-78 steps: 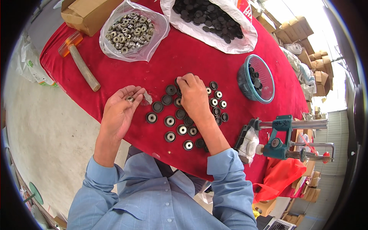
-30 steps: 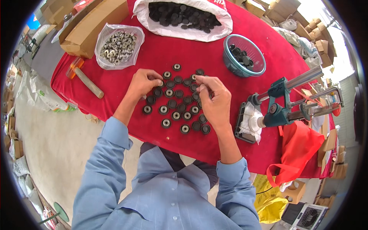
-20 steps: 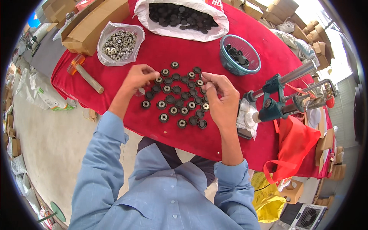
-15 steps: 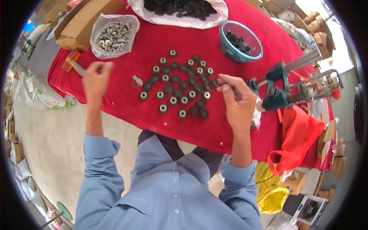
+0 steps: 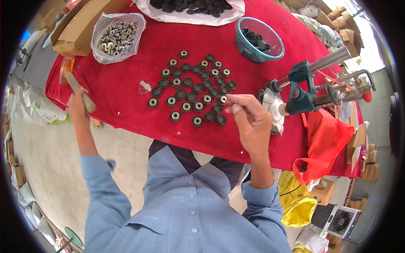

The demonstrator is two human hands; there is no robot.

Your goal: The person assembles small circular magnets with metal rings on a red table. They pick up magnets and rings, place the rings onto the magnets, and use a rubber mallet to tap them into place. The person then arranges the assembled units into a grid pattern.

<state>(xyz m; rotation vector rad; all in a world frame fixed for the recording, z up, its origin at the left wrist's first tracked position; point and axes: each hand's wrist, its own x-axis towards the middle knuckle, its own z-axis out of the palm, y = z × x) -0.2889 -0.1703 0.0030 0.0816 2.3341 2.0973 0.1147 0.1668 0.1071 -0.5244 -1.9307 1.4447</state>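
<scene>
At the left of the red-covered table, my left hand (image 5: 77, 103) is closed round the pale handle of a mallet (image 5: 78, 83) with an orange, see-through head. My right hand (image 5: 254, 122) hovers at the right side of a loose group of small black round parts (image 5: 197, 88). Its thumb and forefinger are drawn together beside a part with a metal bearing (image 5: 222, 100); whether anything is between the fingertips is hidden. Several of the black parts have a silvery bearing in the centre, while others show a plain dark middle.
A plastic bag of metal bearings (image 5: 101, 54) and a cardboard box (image 5: 80, 31) stand at far left. Black pieces (image 5: 192, 6) lie on a white sack at the back. A teal basket (image 5: 249, 52), a green hand press (image 5: 303, 99) and a red bag (image 5: 327, 139) are on the right.
My left hand has moved left onto the mallet handle, and the handle has swung toward the table's near edge. The right hand has shifted slightly left relative to the parts.
</scene>
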